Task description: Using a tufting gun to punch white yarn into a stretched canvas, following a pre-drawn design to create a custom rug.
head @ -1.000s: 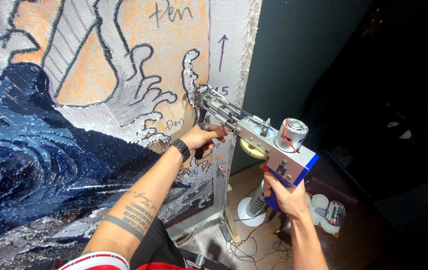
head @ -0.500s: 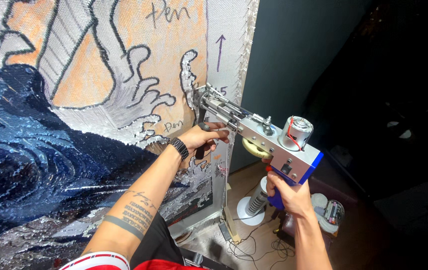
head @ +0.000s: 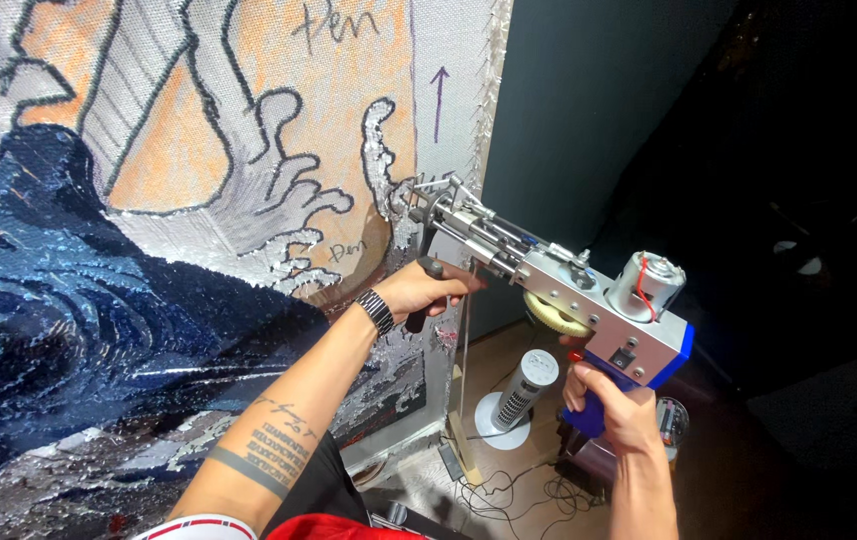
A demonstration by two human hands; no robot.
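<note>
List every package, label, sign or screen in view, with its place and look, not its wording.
Handwritten marks: dark scrawl, top of the backing cloth, on orange.
Arrow: purple, pointing up, on the cloth's bare right strip.
Small scrawl: dark, left of the tufting gun tip.
No packages or screens.

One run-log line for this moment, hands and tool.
left hand: on front handle | right hand: on blue rear handle | tufting gun: tip against cloth near right edge

dark wall (head: 589, 110), wooden floor (head: 509, 470)
</note>
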